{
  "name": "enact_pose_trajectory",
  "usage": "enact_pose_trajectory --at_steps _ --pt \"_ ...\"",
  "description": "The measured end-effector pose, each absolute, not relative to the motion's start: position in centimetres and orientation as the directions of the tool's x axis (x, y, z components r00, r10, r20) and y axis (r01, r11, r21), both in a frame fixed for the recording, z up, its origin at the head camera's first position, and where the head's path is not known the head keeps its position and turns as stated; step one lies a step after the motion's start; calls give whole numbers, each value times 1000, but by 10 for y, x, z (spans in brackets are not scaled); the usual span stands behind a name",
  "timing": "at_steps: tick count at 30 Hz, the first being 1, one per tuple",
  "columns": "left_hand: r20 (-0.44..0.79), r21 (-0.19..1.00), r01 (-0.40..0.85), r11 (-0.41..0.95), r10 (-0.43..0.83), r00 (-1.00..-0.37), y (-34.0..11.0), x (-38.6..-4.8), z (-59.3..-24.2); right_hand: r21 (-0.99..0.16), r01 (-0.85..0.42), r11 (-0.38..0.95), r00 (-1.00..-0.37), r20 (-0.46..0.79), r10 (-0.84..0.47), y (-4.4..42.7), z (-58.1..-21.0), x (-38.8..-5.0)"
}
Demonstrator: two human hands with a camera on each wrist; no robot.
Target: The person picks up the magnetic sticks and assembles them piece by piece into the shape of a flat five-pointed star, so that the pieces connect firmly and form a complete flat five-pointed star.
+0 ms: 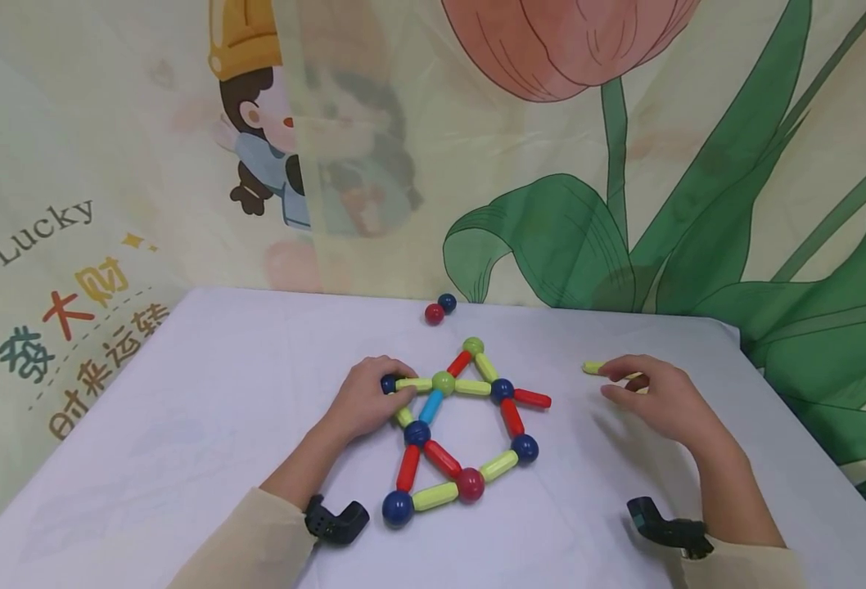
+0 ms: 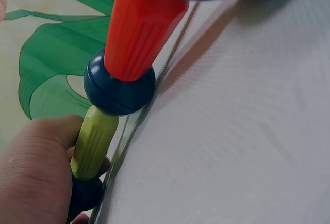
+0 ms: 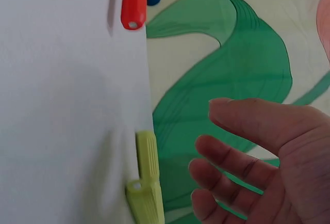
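A flat frame of magnetic building sticks and balls lies on the white table, with a red ball (image 1: 471, 485) at its near side. My left hand (image 1: 365, 399) grips its left corner, fingers around a dark blue ball (image 1: 388, 384). A yellow-green stick (image 2: 94, 144) runs from that corner to another blue ball (image 2: 118, 87) in the left wrist view. Away to the right, my right hand (image 1: 661, 401) hovers with loosely bent fingers and nothing between them. Beside it lie two yellow-green sticks (image 3: 148, 154), touching or overlapping in the right wrist view.
Behind the frame, a loose red ball (image 1: 435, 314) and dark blue ball (image 1: 447, 303) sit together. One red stick (image 1: 533, 398) juts out from the frame's right side. A printed cloth (image 1: 374, 245) hangs along the back edge of the white table (image 1: 182, 409).
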State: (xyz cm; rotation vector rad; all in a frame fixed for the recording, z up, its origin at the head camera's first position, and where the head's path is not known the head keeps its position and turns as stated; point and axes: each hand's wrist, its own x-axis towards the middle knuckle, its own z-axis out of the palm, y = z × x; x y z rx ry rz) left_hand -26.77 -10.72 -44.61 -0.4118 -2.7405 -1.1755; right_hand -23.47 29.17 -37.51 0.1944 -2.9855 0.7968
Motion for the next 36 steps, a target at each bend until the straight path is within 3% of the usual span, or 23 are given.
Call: enact_pose_trajectory --at_steps 11,21,36 --pt "217 694 288 660 190 -958 -107 -266 -445 -457 -52 888 -998 5 -56 340 -381 -235" --pt "212 701 283 655 187 -959 -107 -266 -443 -471 19 882 -991 -129 -47 353 -390 -240" --pt "211 697 289 656 198 -957 -108 -265 -441 -475 6 880 -998 -56 -23 338 -400 -243"
